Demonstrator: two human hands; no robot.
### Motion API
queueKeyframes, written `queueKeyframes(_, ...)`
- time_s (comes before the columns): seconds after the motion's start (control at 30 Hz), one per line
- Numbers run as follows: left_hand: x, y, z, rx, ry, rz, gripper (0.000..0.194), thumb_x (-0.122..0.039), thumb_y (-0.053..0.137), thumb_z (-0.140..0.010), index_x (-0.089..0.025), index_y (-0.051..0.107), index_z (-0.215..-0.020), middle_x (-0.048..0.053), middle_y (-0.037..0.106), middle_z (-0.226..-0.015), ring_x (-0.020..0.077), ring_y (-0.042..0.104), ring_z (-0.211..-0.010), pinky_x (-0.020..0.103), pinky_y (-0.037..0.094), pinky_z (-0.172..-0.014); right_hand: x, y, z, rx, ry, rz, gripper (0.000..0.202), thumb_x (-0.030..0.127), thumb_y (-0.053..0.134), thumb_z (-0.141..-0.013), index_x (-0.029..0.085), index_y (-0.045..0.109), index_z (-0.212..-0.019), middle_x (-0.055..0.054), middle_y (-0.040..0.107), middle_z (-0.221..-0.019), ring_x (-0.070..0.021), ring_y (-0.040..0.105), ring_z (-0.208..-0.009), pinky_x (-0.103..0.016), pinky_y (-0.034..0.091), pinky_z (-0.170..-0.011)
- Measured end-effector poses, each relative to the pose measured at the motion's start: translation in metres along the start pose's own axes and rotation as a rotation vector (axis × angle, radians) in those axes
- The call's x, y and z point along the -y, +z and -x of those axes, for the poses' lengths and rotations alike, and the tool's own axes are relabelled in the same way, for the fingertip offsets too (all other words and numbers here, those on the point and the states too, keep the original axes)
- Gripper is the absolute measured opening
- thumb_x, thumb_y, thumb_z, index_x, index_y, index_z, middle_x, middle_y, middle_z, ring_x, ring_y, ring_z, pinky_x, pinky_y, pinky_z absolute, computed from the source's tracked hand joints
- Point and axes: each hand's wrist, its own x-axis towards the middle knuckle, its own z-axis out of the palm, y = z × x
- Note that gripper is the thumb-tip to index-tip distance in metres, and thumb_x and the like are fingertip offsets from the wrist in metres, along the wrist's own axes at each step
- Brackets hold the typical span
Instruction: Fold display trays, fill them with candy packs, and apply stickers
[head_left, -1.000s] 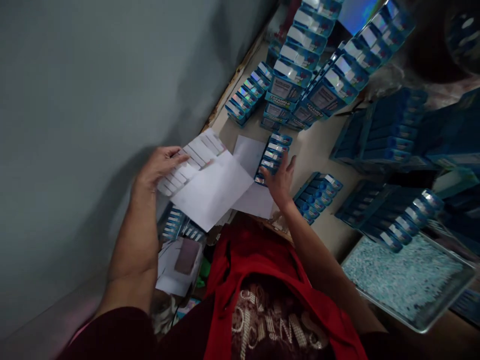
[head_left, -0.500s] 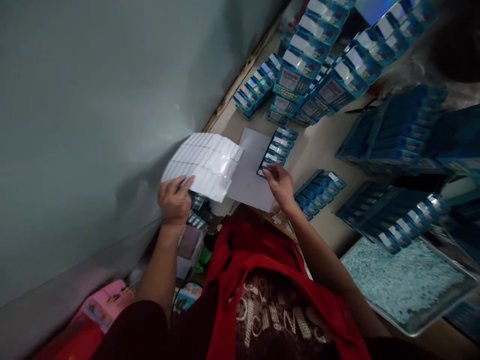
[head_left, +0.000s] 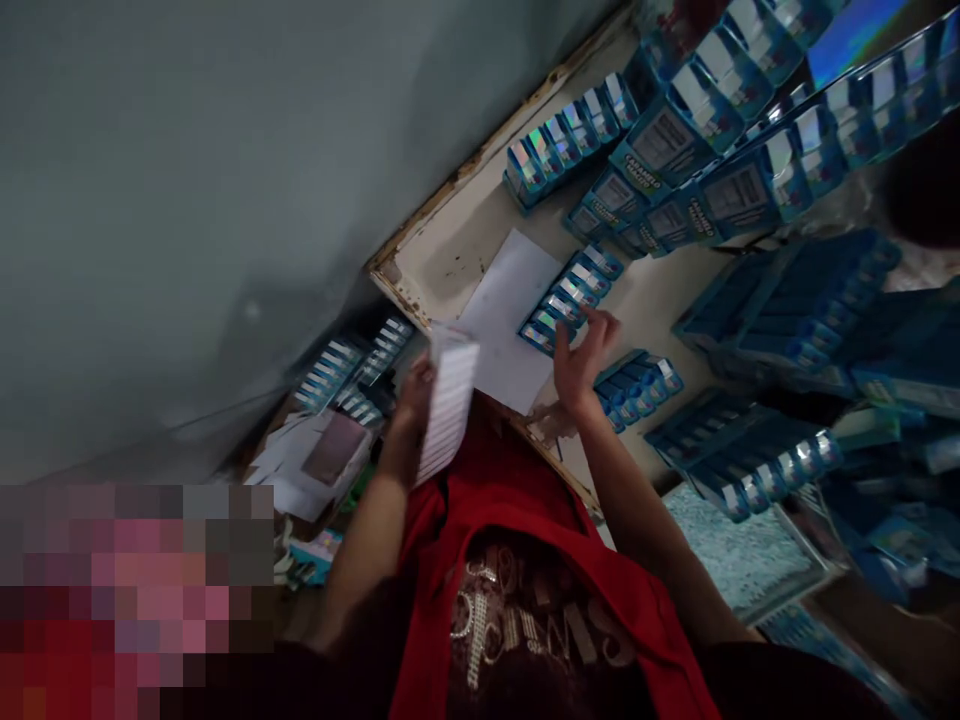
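Note:
My left hand (head_left: 417,385) grips a white sheet of label strips (head_left: 451,400), which is turned nearly edge-on above my lap. My right hand (head_left: 585,355) is open, fingers apart, just beside a row of small blue packs (head_left: 574,295) with shiny labels on their ends. That row lies partly on a plain white paper (head_left: 506,320) on the table. Another blue row (head_left: 641,388) lies to the right of my right wrist.
Stacks of blue boxes (head_left: 664,145) stand along the table's far side, with more blue boxes (head_left: 787,300) at the right. A metal tray (head_left: 817,580) of pale blue bits sits lower right. The table's worn edge (head_left: 465,165) runs beside the wall.
The label sheet has swung from spread flat to nearly edge-on, moving right and down with my left hand. My right hand has shifted slightly right, its fingers further apart. The view has turned somewhat.

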Motion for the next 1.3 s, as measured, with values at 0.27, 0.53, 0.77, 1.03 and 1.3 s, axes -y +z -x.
queueKeyframes(0.27, -0.053, 0.034, -0.010, -0.083, 0.069, -0.087, 0.016, -0.014, 0.059, -0.097, -0.018, 0.075, -0.098, 0.015, 0.075, -0.115, 0.0308, 0.070, -0.117, 0.045, 0.054, -0.108, 0.009, 0.008, -0.005, 0.456, -0.552, 0.209, 0.046, 0.022, 0.051, -0.107, 0.030, 0.064, -0.150, -0.007, 0.047, -0.174, -0.0367, 0.022, -0.170, -0.073, 0.008, -0.136)
queueKeyframes(0.53, -0.027, -0.096, 0.064, -0.470, 0.378, -0.304, 0.032, -0.018, 0.047, -0.102, -0.026, 0.077, -0.099, 0.011, 0.075, -0.109, 0.0294, 0.070, -0.113, 0.048, 0.054, -0.109, 0.001, 0.011, -0.036, 0.566, -0.677, 0.197, 0.055, 0.031, 0.065, -0.105, 0.023, 0.055, -0.159, -0.014, 0.072, -0.140, -0.0358, 0.055, -0.142, -0.076, 0.005, -0.135)
queueKeyframes(0.77, 0.059, -0.126, 0.108, -0.174, 0.520, -0.353, 0.020, -0.035, 0.062, -0.101, -0.037, 0.082, -0.097, 0.008, 0.082, -0.113, 0.0295, 0.074, -0.111, 0.048, 0.058, -0.100, 0.013, 0.020, -0.034, 0.503, -0.660, 0.218, 0.032, 0.028, 0.063, -0.103, 0.022, 0.075, -0.133, -0.016, 0.074, -0.138, -0.0377, 0.056, -0.141, -0.079, 0.012, -0.133)
queueKeyframes(1.03, 0.150, -0.048, 0.151, -0.412, 0.062, -0.188, 0.021, -0.023, 0.057, -0.096, -0.027, 0.077, -0.101, 0.015, 0.081, -0.111, 0.0314, 0.075, -0.109, 0.049, 0.058, -0.103, 0.022, 0.015, -0.015, 0.263, -0.771, 0.010, 0.026, 0.036, 0.063, -0.104, 0.024, 0.079, -0.121, -0.017, 0.078, -0.128, -0.0357, 0.068, -0.131, -0.062, 0.047, -0.119)
queueKeyframes(1.3, 0.241, -0.041, 0.219, -0.609, -0.907, 0.053, 0.032, -0.028, 0.054, -0.090, -0.021, 0.069, -0.118, 0.012, 0.079, -0.101, 0.0331, 0.075, -0.099, 0.044, 0.058, -0.086, 0.048, 0.027, 0.012, 0.346, -0.875, -0.088, 0.019, 0.032, 0.064, -0.104, 0.029, 0.079, -0.115, -0.013, 0.082, -0.118, -0.0330, 0.076, -0.111, -0.053, 0.061, -0.103)
